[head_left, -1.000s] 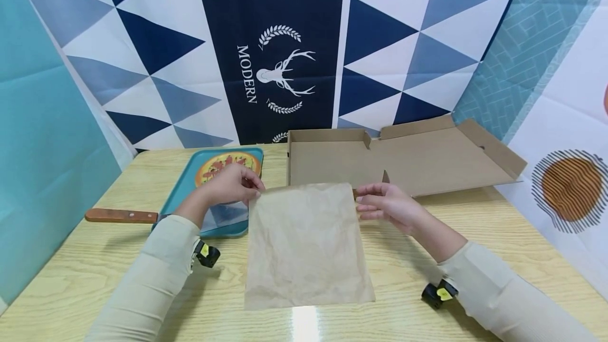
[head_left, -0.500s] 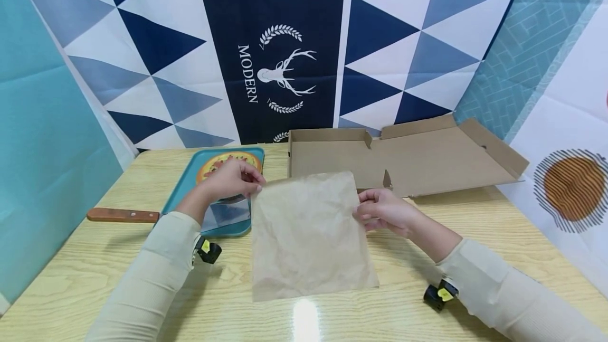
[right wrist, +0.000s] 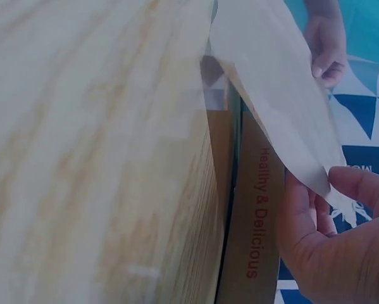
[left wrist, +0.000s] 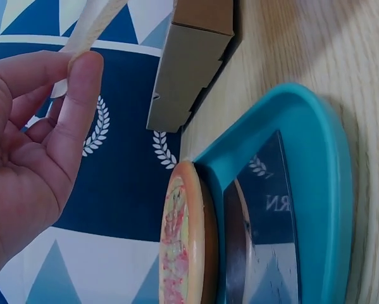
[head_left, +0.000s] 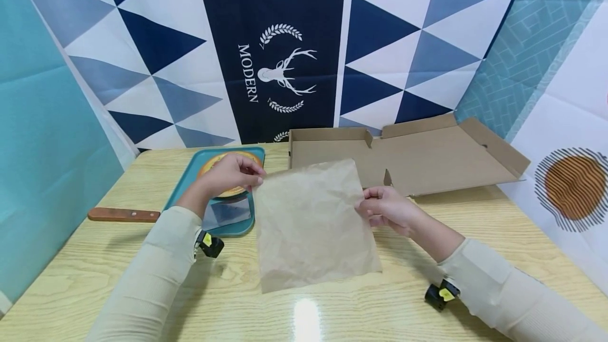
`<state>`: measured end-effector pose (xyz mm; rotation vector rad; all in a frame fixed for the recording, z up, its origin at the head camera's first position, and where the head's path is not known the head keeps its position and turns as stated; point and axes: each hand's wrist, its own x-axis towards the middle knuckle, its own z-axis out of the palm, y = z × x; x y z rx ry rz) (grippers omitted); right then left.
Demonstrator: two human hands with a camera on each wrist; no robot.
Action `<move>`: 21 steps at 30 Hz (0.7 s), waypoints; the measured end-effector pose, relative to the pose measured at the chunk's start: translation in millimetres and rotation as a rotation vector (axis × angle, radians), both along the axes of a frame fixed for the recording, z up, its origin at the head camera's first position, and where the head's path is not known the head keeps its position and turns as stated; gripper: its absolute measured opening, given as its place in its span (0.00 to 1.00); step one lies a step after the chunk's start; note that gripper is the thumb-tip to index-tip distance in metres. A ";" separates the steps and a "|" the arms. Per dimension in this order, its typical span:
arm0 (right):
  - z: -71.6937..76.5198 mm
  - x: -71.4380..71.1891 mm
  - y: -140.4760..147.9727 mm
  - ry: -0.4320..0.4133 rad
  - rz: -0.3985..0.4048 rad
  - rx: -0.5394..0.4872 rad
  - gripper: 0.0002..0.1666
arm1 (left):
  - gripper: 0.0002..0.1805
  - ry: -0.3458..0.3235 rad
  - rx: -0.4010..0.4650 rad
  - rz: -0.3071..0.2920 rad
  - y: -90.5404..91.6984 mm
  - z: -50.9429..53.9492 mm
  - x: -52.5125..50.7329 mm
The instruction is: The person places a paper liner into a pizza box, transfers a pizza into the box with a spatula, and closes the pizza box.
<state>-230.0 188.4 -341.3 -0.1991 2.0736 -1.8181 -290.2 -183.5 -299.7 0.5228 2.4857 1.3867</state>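
A square sheet of brown paper point(head_left: 315, 226) hangs between both hands, raised above the table's near middle. My left hand point(head_left: 233, 176) pinches its upper left corner between thumb and fingers; the left wrist view shows that hand point(left wrist: 43, 126) gripping the paper's edge point(left wrist: 91, 25). On the paper's right edge, below the upper corner, my right hand point(head_left: 389, 210) pinches with thumb and fingers. In the right wrist view the hand point(right wrist: 341, 234) holds the pale sheet point(right wrist: 271, 82) by its edge, with a box side lettered "Healthy & Delicious" point(right wrist: 255, 221) behind.
Behind the left hand lies a teal tray point(head_left: 185, 178) holding a pizza point(head_left: 233, 192) and a broad metal blade point(head_left: 228, 212). A wooden handle point(head_left: 124, 215) juts left over the tray's edge. An opened cardboard box point(head_left: 423, 165) stands at the back right, near the patterned backdrop point(head_left: 290, 15).
The paper has risen and tilted, its right side higher, and its lower edge has moved away from the table's front. My right hand has closed on the right edge; my left hand has risen slightly.
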 end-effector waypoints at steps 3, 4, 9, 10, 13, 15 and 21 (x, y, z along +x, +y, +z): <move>0.8 -0.1 1.1 0.010 -0.009 -0.016 0.10 | 0.11 -0.002 0.041 -0.001 0.4 -0.4 -3.6; 1.2 -0.2 1.4 0.011 -0.014 -0.027 0.09 | 0.11 -0.001 0.053 0.002 0.8 -0.5 -4.7; 4.1 0.0 2.7 0.014 -0.023 -0.077 0.02 | 0.12 -0.034 0.112 0.047 2.3 -0.6 -9.2; 4.9 0.2 2.9 0.016 -0.022 -0.083 0.02 | 0.13 -0.043 0.123 0.058 2.6 -0.6 -9.8; 7.2 1.1 3.6 0.026 -0.012 -0.104 0.03 | 0.13 -0.072 0.162 0.087 3.4 0.0 -10.5; 8.6 1.4 4.1 0.036 -0.003 -0.118 0.03 | 0.13 -0.082 0.185 0.096 3.4 0.8 -10.5; 13.3 0.0 6.8 0.078 0.001 -0.134 0.03 | 0.13 -0.105 0.260 0.105 3.8 3.5 -9.7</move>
